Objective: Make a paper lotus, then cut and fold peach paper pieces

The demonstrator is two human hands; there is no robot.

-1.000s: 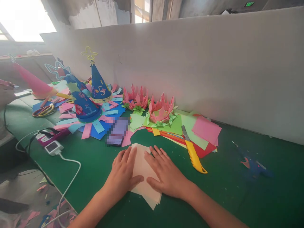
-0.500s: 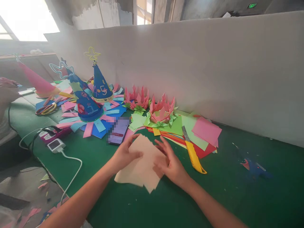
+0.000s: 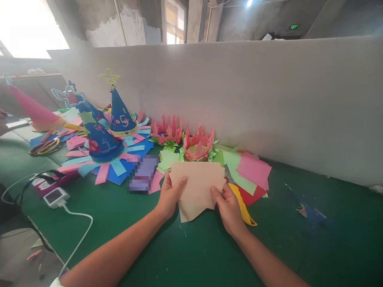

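Several pale peach paper sheets (image 3: 199, 179) are held up in front of me, one lower sheet sticking out at an angle below the rest. My left hand (image 3: 172, 193) pinches their left edge, thumb on the front. At the right edge my right hand (image 3: 229, 203) grips them the same way, its fingers behind the paper. Just behind the sheets stands a pink folded-paper crown (image 3: 199, 143) with green paper leaves. A yellow-handled knife (image 3: 243, 205) lies beside my right hand, its blade partly over coloured paper.
Blue cone hats (image 3: 121, 115) with paper strips stand at the left, near a pink cone hat (image 3: 36, 107). A phone (image 3: 143, 173), scissors (image 3: 44, 146), a white charger (image 3: 56, 197) with cable and pink paper (image 3: 254, 169) lie on the green table (image 3: 191, 259). A white partition (image 3: 254, 91) rises behind.
The peach sheets have turned from a loose, slanted pile to a more upright, straighter stack. My right hand, apart-fingered before, has closed on the right edge. The view has shifted slightly.
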